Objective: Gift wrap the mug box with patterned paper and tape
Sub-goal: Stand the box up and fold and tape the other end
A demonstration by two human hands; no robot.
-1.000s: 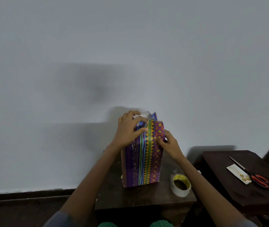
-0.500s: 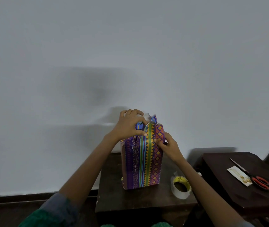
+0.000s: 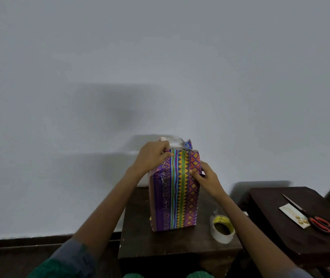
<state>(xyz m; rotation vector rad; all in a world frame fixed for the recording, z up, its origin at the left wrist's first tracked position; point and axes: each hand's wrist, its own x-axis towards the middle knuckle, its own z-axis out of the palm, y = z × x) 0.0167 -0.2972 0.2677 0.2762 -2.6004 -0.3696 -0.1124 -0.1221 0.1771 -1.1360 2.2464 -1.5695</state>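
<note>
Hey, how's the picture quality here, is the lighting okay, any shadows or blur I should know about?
Head view: dim, even light, no glare. Soft shadows fall on the wall behind the wrapped box. The dark tables swallow detail, though the tape roll and scissors stay readable. The left hand and right hand look sharp; wide-angle stretching shows at the edges.

Just one head cam, looking forward and down, close over the small table point(image 3: 180, 245) at 6 o'clock.
</note>
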